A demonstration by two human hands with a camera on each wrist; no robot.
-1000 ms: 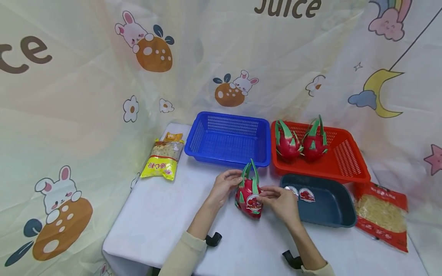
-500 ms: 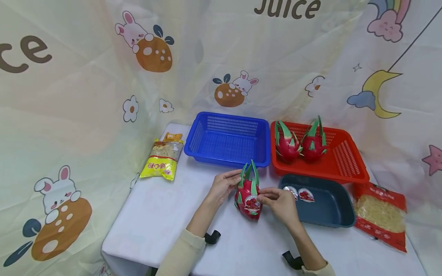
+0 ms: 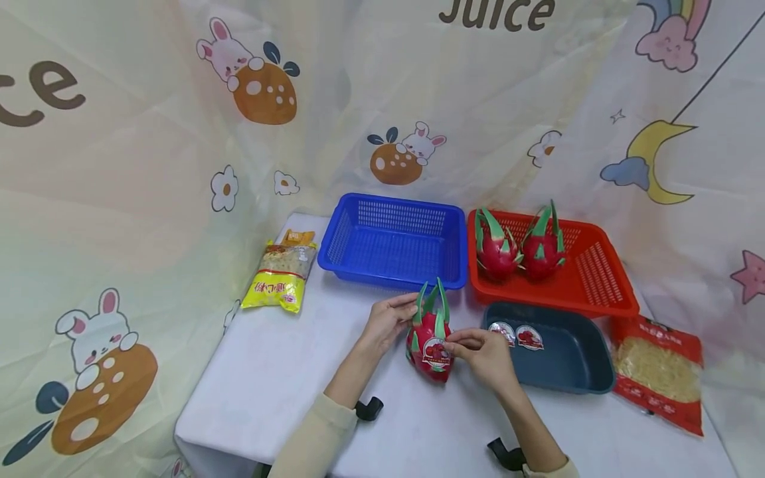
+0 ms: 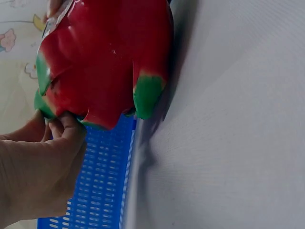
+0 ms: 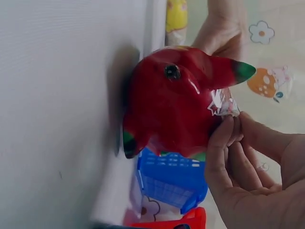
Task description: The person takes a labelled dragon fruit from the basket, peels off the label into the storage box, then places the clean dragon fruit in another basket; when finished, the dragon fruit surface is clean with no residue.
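A red dragon fruit [image 3: 421, 328] with green-tipped scales lies on the white table, its long leaves pointing away. My left hand [image 3: 385, 323] holds it by the leafy end; the left wrist view shows thumb and fingers pinching a green scale of the fruit [image 4: 109, 62]. On its upper face sits a round sticker [image 3: 437, 354] with a fruit picture. With thumb and forefinger, my right hand [image 3: 490, 355] pinches the sticker's right edge, which looks slightly raised in the right wrist view, where clear film [image 5: 228, 105] shows by the fingertips.
Behind stand a blue basket [image 3: 394, 252] and a red basket [image 3: 597, 282] with two dragon fruits [image 3: 540, 255]. A dark tray [image 3: 574, 352] at the right holds round stickers [image 3: 530, 337]. Bagged food flanks them: a yellow packet [image 3: 277, 279] left, a red packet [image 3: 660, 372] right.
Hardly anything differs. The fruit and both hands stay in place, with the right fingers shifting very slightly at the sticker's edge.
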